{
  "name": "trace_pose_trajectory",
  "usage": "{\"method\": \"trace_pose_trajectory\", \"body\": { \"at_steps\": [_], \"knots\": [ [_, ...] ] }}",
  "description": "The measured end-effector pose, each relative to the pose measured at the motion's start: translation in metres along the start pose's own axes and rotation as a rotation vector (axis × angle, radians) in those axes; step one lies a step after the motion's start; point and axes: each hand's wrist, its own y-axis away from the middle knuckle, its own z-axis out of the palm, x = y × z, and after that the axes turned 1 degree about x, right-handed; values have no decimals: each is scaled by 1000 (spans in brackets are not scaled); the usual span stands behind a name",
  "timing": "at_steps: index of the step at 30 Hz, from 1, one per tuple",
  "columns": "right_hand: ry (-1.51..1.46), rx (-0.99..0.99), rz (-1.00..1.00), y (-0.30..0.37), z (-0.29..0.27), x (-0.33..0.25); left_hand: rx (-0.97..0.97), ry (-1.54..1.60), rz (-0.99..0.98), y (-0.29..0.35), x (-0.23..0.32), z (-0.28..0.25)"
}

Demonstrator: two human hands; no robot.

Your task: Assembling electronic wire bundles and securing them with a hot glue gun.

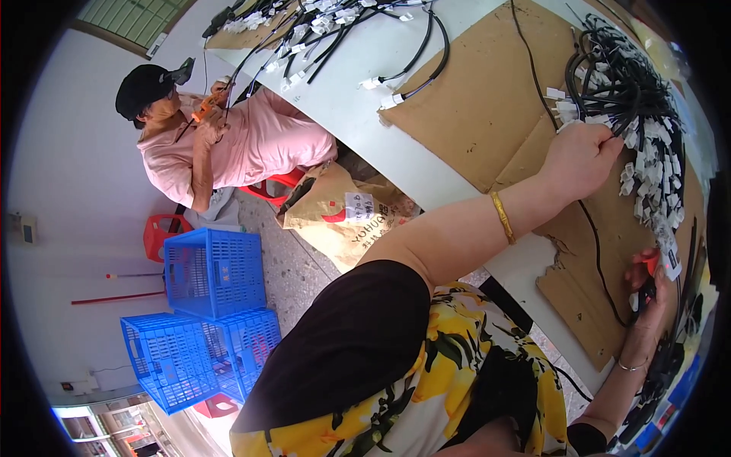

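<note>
At two o'clock, my left hand grips cables; a hard tug could tangle them. At three, the cord might snag my right hand, grip unclear.

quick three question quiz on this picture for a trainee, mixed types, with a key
1. Multiple choice: what is the person's left hand touching?
a) a blue crate
b) black cables
c) a paper sack
2. True or false: the co-worker in the black cap wears a green shirt.
3. Short answer: what brown material partly covers the white table?

Key: 1. b. 2. False, it is a pink shirt. 3. Cardboard.
</note>
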Motion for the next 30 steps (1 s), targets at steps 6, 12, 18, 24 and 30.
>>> {"method": "trace_pose_trajectory", "body": {
  "at_steps": [6, 12, 18, 24, 30],
  "knots": [
    [-22, 34, -9, -1, 9, 0, 128, -62, 65, -5, -7, -5],
    [-78, 72, -46, -2, 16, -16, 30, -3, 322, -12, -24, -3],
    [55, 107, -141, -8, 36, -57, -180, 504, -291, -18, -21, -3],
    [125, -61, -263, -28, 81, -108, -174, 534, -334, -17, -23, -14],
    [47, -163, -219, -38, 100, -99, -165, 472, -265, -12, -18, -9]
  ]
}}
